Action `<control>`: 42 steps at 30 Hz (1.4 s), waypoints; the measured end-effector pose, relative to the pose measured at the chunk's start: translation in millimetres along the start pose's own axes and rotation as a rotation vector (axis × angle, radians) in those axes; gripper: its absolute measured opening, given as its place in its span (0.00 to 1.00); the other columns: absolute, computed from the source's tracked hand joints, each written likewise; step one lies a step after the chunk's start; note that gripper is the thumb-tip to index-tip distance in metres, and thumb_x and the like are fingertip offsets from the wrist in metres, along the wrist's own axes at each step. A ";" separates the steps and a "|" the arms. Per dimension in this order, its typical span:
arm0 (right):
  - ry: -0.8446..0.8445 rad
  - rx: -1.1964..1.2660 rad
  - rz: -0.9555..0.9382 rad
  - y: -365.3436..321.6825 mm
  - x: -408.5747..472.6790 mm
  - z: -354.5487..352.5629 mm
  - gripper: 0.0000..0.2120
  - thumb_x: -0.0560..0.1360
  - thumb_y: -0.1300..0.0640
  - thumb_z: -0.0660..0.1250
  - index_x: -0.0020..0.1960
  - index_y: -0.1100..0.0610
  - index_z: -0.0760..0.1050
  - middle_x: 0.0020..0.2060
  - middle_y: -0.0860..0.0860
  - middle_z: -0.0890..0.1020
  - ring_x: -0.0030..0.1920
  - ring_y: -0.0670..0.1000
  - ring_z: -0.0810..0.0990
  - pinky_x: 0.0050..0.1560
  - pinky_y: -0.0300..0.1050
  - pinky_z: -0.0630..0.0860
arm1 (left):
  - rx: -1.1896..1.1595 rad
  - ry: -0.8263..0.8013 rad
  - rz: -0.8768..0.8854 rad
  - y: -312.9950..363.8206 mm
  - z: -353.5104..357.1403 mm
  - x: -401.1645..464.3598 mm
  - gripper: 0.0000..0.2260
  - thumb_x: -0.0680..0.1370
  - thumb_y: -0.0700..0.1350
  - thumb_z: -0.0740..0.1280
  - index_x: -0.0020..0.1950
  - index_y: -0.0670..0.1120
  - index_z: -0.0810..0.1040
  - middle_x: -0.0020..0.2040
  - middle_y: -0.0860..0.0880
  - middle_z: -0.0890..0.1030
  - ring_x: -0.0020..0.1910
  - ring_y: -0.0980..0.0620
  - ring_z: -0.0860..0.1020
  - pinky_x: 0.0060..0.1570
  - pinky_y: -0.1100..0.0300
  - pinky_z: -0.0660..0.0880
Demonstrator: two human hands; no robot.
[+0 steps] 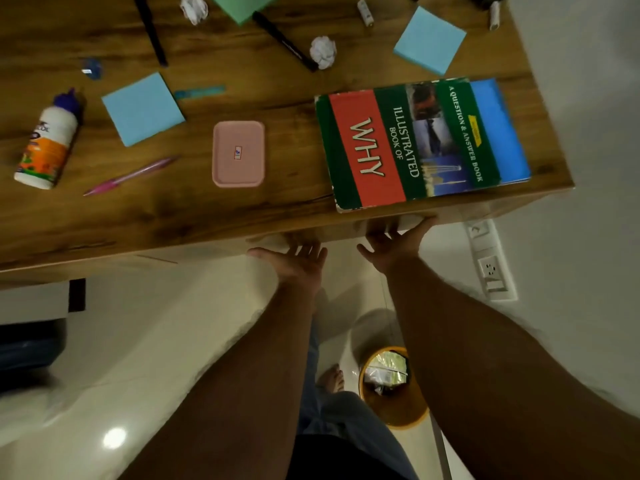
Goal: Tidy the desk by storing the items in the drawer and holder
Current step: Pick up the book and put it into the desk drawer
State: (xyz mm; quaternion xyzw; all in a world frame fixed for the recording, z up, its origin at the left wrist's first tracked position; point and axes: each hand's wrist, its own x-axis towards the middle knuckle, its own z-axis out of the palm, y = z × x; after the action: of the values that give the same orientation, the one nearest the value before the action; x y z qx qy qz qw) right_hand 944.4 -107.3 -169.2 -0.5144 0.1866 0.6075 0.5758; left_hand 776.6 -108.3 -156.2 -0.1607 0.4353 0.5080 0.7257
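Nearest, an orange bin (394, 386) stands on the floor. Left hand (294, 261) and right hand (394, 242) reach under the surface (173, 209) edge, fingers hidden, so each grip cannot be told. Beyond lie a green book (408, 143), pink lid (239, 154), pink pen (131, 175), glue bottle (48, 143), then black markers (284, 41) farthest.

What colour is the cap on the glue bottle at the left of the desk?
Dark blue-purple; the cap tops the white glue bottle, seen in the head view.
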 end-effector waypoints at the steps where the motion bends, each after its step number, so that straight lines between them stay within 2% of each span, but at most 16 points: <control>1: -0.014 -0.005 -0.002 0.2 -1.8 -0.7 0.53 0.60 0.17 0.51 0.76 0.47 0.60 0.71 0.55 0.71 0.71 0.59 0.70 0.70 0.67 0.59 | 0.014 -0.014 -0.004 0.1 -1.4 1.2 0.55 0.63 0.82 0.44 0.78 0.46 0.57 0.77 0.41 0.62 0.76 0.38 0.59 0.74 0.40 0.53; 5: -0.029 0.005 -0.014 3.1 -4.6 -11.0 0.52 0.63 0.19 0.55 0.76 0.52 0.61 0.72 0.57 0.70 0.71 0.60 0.69 0.67 0.63 0.65 | 0.038 -0.022 0.006 -1.5 -9.5 1.3 0.54 0.64 0.82 0.46 0.78 0.45 0.56 0.76 0.39 0.62 0.76 0.38 0.60 0.75 0.41 0.52; 11: -0.017 0.021 -0.046 22.8 -19.9 -45.9 0.51 0.63 0.19 0.54 0.74 0.54 0.64 0.70 0.58 0.72 0.69 0.61 0.71 0.71 0.62 0.63 | 0.084 0.024 0.011 -23.2 -44.4 -11.0 0.53 0.65 0.81 0.46 0.78 0.45 0.55 0.75 0.39 0.64 0.73 0.38 0.65 0.74 0.41 0.56; 20: -0.017 0.067 0.009 38.4 -66.8 -102.3 0.52 0.63 0.20 0.58 0.76 0.54 0.58 0.72 0.59 0.69 0.70 0.64 0.70 0.69 0.65 0.64 | 0.043 0.072 -0.037 -45.6 -88.8 -55.2 0.54 0.63 0.82 0.46 0.79 0.47 0.55 0.77 0.40 0.60 0.75 0.38 0.61 0.73 0.39 0.54; 23: 0.033 -0.002 0.005 41.8 -86.0 -114.9 0.51 0.65 0.20 0.53 0.77 0.52 0.56 0.71 0.60 0.69 0.69 0.64 0.71 0.69 0.64 0.65 | 0.119 0.132 -0.036 -52.4 -100.7 -73.7 0.52 0.66 0.80 0.42 0.77 0.46 0.58 0.74 0.39 0.65 0.72 0.38 0.66 0.70 0.40 0.59; 26: 0.162 -0.219 -0.082 37.8 -113.5 -120.2 0.38 0.74 0.28 0.50 0.72 0.54 0.65 0.64 0.58 0.75 0.62 0.62 0.76 0.63 0.59 0.73 | 0.382 0.182 -0.068 -62.1 -109.1 -100.6 0.42 0.75 0.73 0.41 0.72 0.42 0.66 0.66 0.37 0.73 0.58 0.40 0.76 0.61 0.46 0.69; 27: 0.236 -0.293 -0.161 36.2 -124.8 -121.1 0.31 0.77 0.33 0.52 0.67 0.55 0.69 0.60 0.57 0.78 0.59 0.60 0.78 0.59 0.56 0.75 | 0.496 0.160 -0.105 -66.2 -108.2 -114.8 0.37 0.78 0.69 0.43 0.69 0.41 0.69 0.65 0.37 0.75 0.57 0.40 0.77 0.58 0.47 0.71; 29: 0.420 -0.465 -0.403 32.9 -147.8 -123.5 0.20 0.78 0.42 0.59 0.61 0.56 0.71 0.53 0.53 0.80 0.54 0.56 0.79 0.52 0.50 0.75 | 0.781 0.022 -0.145 -75.1 -102.1 -145.9 0.26 0.82 0.60 0.50 0.65 0.42 0.72 0.66 0.39 0.76 0.61 0.42 0.77 0.56 0.49 0.74; 30: 0.497 -0.558 -0.547 31.0 -159.9 -123.9 0.17 0.78 0.45 0.61 0.61 0.56 0.71 0.52 0.51 0.78 0.52 0.53 0.77 0.51 0.47 0.73 | 0.947 -0.090 -0.085 -78.7 -95.2 -162.7 0.20 0.82 0.56 0.54 0.63 0.44 0.74 0.65 0.42 0.77 0.61 0.46 0.77 0.57 0.50 0.75; 31: 0.536 -0.642 -0.689 28.9 -170.7 -122.7 0.16 0.78 0.48 0.63 0.61 0.56 0.70 0.52 0.50 0.78 0.51 0.51 0.76 0.52 0.46 0.72 | 1.109 -0.218 0.050 -81.2 -87.0 -177.2 0.15 0.82 0.53 0.57 0.61 0.47 0.76 0.62 0.46 0.80 0.60 0.49 0.78 0.58 0.51 0.75; 33: 0.488 -0.813 -0.950 25.7 -189.7 -117.3 0.13 0.77 0.52 0.65 0.59 0.57 0.71 0.51 0.51 0.77 0.49 0.50 0.76 0.52 0.46 0.75 | 1.396 -0.438 0.440 -76.7 -64.7 -201.3 0.11 0.81 0.52 0.60 0.56 0.52 0.80 0.52 0.53 0.82 0.53 0.56 0.80 0.55 0.54 0.77; 34: 0.430 -0.914 -1.063 24.5 -195.7 -112.1 0.11 0.76 0.53 0.66 0.56 0.56 0.72 0.49 0.51 0.77 0.48 0.50 0.77 0.50 0.48 0.77 | 1.516 -0.492 0.612 -71.3 -53.0 -205.9 0.11 0.81 0.53 0.60 0.55 0.52 0.80 0.49 0.54 0.82 0.49 0.56 0.80 0.51 0.56 0.77; 36: 0.307 -1.185 -1.226 21.2 -195.7 -99.5 0.09 0.75 0.52 0.67 0.52 0.55 0.74 0.47 0.51 0.78 0.48 0.51 0.77 0.48 0.48 0.77 | 1.813 -0.489 0.852 -55.9 -34.3 -196.0 0.13 0.81 0.55 0.59 0.58 0.52 0.78 0.50 0.53 0.82 0.49 0.54 0.79 0.49 0.56 0.76; 38: 0.175 -1.515 -1.255 19.1 -187.8 -90.9 0.11 0.77 0.49 0.64 0.55 0.54 0.77 0.50 0.52 0.80 0.54 0.53 0.76 0.53 0.48 0.74 | 2.108 -0.408 0.895 -36.1 -28.3 -177.5 0.16 0.81 0.57 0.58 0.63 0.52 0.76 0.57 0.51 0.80 0.55 0.51 0.78 0.54 0.54 0.75; 39: 0.106 -1.665 -1.189 19.1 -183.9 -88.9 0.14 0.78 0.47 0.62 0.58 0.54 0.77 0.53 0.53 0.80 0.57 0.54 0.75 0.55 0.49 0.73 | 2.215 -0.371 0.854 -25.6 -32.2 -167.2 0.18 0.81 0.58 0.57 0.65 0.51 0.75 0.60 0.49 0.80 0.57 0.49 0.77 0.56 0.53 0.74; 42: -0.006 -2.090 -0.912 20.2 -171.7 -96.0 0.24 0.81 0.40 0.51 0.64 0.53 0.74 0.61 0.56 0.78 0.65 0.57 0.71 0.65 0.54 0.66 | 2.432 -0.297 0.596 1.6 -59.5 -148.2 0.25 0.80 0.63 0.52 0.66 0.48 0.74 0.61 0.43 0.79 0.59 0.43 0.76 0.59 0.49 0.72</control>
State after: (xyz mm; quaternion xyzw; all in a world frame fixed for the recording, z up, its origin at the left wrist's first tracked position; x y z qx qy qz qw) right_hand 932.7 -278.6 -70.8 -0.7606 -0.6164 0.2011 0.0333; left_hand 731.8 -236.3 -71.9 0.7724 0.5543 -0.0634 0.3035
